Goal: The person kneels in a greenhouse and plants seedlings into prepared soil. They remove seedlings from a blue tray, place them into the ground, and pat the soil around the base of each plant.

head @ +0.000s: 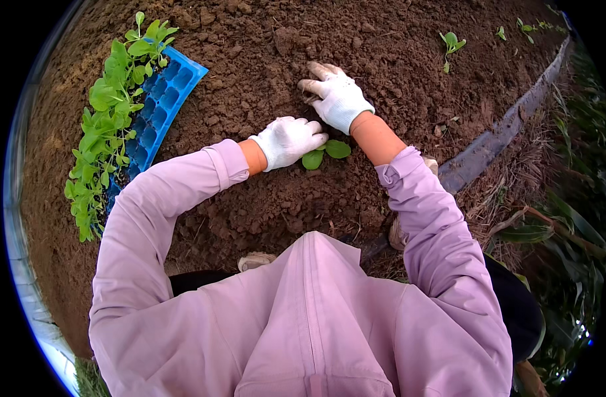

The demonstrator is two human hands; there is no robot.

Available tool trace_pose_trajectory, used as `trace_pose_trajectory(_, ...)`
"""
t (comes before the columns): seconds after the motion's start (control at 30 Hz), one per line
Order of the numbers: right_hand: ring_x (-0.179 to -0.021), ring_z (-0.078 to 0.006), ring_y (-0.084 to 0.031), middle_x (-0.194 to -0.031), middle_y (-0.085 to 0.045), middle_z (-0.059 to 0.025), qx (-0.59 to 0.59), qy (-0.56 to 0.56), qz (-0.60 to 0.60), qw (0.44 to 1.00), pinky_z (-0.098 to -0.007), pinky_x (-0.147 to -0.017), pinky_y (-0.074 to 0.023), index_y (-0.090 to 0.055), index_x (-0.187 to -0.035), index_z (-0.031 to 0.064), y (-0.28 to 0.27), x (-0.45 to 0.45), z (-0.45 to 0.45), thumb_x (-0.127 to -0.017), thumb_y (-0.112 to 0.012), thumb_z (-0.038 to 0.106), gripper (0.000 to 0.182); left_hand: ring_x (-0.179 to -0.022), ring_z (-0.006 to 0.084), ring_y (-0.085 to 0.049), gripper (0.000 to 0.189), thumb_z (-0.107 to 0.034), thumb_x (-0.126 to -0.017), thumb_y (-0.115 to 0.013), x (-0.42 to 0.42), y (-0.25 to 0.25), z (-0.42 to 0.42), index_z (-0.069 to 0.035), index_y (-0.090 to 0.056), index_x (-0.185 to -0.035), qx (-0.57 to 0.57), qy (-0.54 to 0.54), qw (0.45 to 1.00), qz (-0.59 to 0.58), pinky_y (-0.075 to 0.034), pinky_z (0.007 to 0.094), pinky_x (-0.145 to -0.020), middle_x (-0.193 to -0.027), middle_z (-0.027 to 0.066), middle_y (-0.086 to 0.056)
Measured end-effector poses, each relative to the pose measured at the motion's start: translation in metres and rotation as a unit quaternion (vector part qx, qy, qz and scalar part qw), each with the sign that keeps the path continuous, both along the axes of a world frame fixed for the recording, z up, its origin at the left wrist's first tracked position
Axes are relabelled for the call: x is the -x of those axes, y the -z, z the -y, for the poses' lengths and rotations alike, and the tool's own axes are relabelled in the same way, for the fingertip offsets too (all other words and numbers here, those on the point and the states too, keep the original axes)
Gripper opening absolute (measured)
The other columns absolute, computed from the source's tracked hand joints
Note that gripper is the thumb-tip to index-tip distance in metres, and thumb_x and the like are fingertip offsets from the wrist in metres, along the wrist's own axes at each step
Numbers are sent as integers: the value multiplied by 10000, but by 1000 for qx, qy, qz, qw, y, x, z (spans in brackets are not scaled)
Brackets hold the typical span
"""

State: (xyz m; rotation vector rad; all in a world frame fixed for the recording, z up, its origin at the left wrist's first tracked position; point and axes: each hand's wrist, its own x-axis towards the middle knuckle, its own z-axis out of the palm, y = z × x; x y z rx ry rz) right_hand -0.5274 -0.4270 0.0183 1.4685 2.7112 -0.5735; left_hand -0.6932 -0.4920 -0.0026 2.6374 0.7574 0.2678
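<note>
My left hand [289,142], in a white knit glove, has its fingers curled around a leafy green seedling [312,159]. The seedling's broad leaves stick out below the fingertips; its stem and roots are hidden. Just up and to the right, my right hand [340,99] rests on the loose brown soil [263,64] with its fingers apart. Soil stains the fingertips of that glove, and nothing shows in its grasp. To the left lies a blue plastic seedling tray [196,72]. Green seedlings [109,99] crowd its far side, while several cells along its near side are vacant.
A small seedling [451,43] stands in the soil at upper right, with more plants [525,30] beyond. Dark plastic edging [506,134] borders the bed on the right, beside dry straw and long-leaved plants [576,223]. My shoe [256,260] shows below.
</note>
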Motion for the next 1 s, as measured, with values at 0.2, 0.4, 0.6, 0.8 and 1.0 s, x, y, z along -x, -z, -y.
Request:
trace_pose_trajectory(0.2, -1336, -340, -373, -1439, -419, -141, -40, -83, 63, 994, -520, -1096, -272, -622, -1218, 182, -21, -56, 25, -814, -654, 213, 407, -878, 241, -648, 305, -153, -768, -687, 5, -15, -10, -148, -665, -1072, 148, -96, 983, 45, -537, 345, -769, -963, 49, -632)
trace_pose_trajectory(0.4, -1265, -465, -373, -1354, -385, -294, -15, 15, -102, 995, -570, -1061, -307, -467, -1301, 36, -28, -43, 161, -683, -765, 262, 722, -723, 227, -669, 323, -267, -794, -683, -1, -26, -69, -66, -701, -1046, 413, -192, 889, -48, -524, 339, -702, -831, 137, -692)
trace_pose_trajectory(0.6, -1251, -388, -422, -1352, -448, -156, -10, -102, -80, 992, -511, -1019, -391, -559, -1239, 120, 6, 17, 153, -682, -744, 232, 597, -735, 233, -677, 308, -231, -793, -684, -11, -33, -76, -54, -703, -1044, 421, -162, 888, -85, -522, 341, -709, -841, 133, -696)
trace_pose_trajectory(0.8, -1272, -432, -367, -1367, -419, -216, -27, -16, -9, 999, -572, -1049, -294, -500, -1305, 95, -10, 29, 148, -709, -731, 332, 682, -1006, 295, -630, 375, -215, -809, -668, 5, -41, -52, -124, -640, -1171, 301, -144, 943, -6, -500, 365, -875, -1140, 123, -636)
trace_pose_trajectory(1.0, -1377, -467, -218, -1441, -272, -339, 36, 68, 48, 996, -555, -1137, -148, -320, -1376, -101, -7, -7, 168, -729, -699, 517, 972, -1426, 365, -199, 1034, -563, -723, -707, 42, -4, -10, 24, -259, -1447, 19, -210, 973, -96, -153, 505, -1163, -1512, 228, -246)
